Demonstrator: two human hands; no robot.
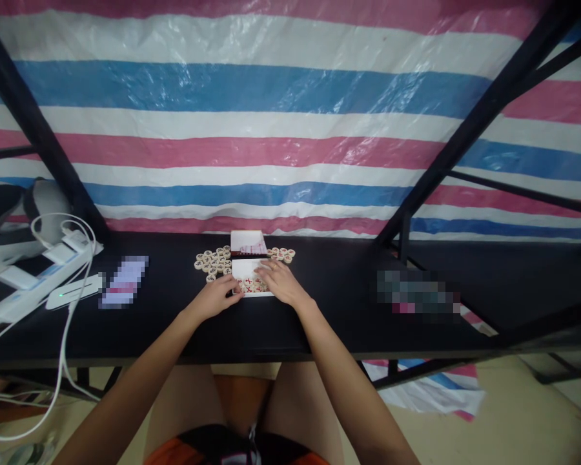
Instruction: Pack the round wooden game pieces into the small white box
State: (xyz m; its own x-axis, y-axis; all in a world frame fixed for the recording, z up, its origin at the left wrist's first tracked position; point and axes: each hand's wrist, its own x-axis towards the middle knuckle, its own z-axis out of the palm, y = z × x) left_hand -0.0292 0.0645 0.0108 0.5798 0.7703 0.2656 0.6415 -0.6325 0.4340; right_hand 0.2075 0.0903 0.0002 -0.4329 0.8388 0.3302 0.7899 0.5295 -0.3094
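Note:
A small white box (246, 267) stands on the black desk in front of me, with round Chinese chess pieces (252, 285) with red characters in rows in its near part. My left hand (219, 297) is at the box's near left edge, fingers and thumb bent around that side. Over the box's right side is my right hand (281, 281), its fingers stretched out and apart above the pieces; no piece shows in it. Loose black-marked pieces (216, 259) lie left of the box. Several red-marked pieces (283, 254) lie behind my right hand. A box lid (248, 241) rests just behind the box.
At the left are a white power strip (43, 274) with cables, a white device (75, 290) with a green light, and a blurred-out phone-like rectangle (124, 281). A blurred-out dark object (416, 292) lies right. Black frame bars and a striped plastic sheet (252, 152) enclose the desk (339, 310).

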